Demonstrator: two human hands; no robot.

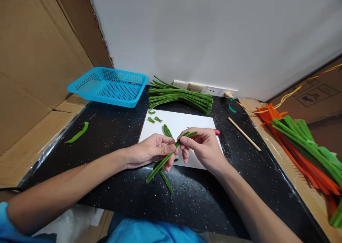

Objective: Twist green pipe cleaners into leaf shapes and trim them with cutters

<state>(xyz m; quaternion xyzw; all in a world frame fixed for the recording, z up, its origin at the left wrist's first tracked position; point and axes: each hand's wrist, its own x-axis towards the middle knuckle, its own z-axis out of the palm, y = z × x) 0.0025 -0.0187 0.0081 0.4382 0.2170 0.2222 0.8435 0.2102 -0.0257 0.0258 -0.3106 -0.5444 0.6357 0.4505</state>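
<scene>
My left hand [155,150] pinches green pipe cleaners [159,170] between thumb and fingers, with their ends hanging down toward me. My right hand [200,145] closes its thumb and forefinger on the upper part of the same green stems, a little right of the left fingers. A coiled green loop [167,130] shows just above the left fingers; whether it joins the held stems I cannot tell. Under both hands lies a white sheet [184,120], with several small bent green pieces [151,119] at its upper left. The red end of a tool [217,132] pokes out behind my right hand.
A blue plastic basket [112,104] stands at the back left, beside a bundle of green pipe cleaners [181,96]. A green strip [77,133] lies left, a wooden stick [244,134] right. Orange strips [296,157] and green strips [310,139] lie at the far right. Sockets [212,90] line the wall.
</scene>
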